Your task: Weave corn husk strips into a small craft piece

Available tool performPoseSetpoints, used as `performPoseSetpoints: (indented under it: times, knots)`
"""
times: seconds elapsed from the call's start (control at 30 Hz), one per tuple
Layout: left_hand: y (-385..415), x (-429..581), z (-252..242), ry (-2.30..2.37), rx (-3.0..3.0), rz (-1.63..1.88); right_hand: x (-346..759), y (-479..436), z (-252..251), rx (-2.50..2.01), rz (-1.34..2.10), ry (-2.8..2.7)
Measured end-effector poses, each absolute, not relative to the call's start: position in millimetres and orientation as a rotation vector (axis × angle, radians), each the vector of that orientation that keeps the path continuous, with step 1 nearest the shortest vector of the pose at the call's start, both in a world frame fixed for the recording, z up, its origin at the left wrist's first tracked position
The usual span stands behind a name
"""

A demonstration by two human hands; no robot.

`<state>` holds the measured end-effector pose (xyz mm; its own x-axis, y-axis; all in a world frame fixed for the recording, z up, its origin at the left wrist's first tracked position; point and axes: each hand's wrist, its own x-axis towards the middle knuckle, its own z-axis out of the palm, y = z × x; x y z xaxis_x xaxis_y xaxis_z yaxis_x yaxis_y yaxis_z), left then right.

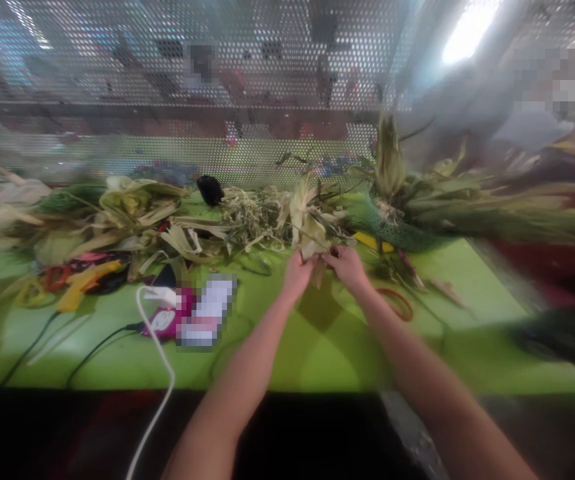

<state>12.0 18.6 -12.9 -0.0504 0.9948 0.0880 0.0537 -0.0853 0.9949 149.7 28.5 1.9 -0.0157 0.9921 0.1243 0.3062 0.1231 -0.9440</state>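
Observation:
Both arms reach out over the green table (337, 353). My left hand (298, 272) pinches the lower left side of a pale dried husk piece (308, 217), which stands upright above the fingers. On its lower right side my right hand (346, 265) has its fingers closed at the husk's edge. The two hands nearly touch. A heap of thin husk strips (252, 217) lies just behind them. Motion blur hides the fine detail of the fingertips.
Left: a yellow glue gun (85, 285), a pink power strip (162, 321) with a white cable, and a blurred-out phone (210, 310). Right: a green basket (400, 233) with long husks and an orange ring (401, 303). Perforated metal mesh (267, 87) rises behind; a person (542, 100) is at upper right.

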Motion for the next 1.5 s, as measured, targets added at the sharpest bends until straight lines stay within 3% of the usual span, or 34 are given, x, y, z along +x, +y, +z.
performPoseSetpoints:
  times: [0.6,0.83,0.97,1.23,1.5]
  knots:
    - [10.7,17.6,-8.1,1.326,1.699,1.339,145.2,28.7,-6.6,-1.356,0.940,-1.332]
    - [7.0,19.3,-0.7,1.291,1.502,1.420,147.5,34.5,-9.3,-1.344,0.995,-1.167]
    - [15.9,0.2,3.0,1.305,1.244,1.612,156.3,41.9,-12.9,-1.331,0.992,-1.024]
    - [51.2,-87.7,11.8,1.406,0.456,2.317,187.8,57.6,-8.4,-1.272,1.027,-0.807]
    - [40.1,-28.1,-13.8,1.403,0.982,1.723,157.3,33.5,3.9,-1.098,1.286,-0.974]
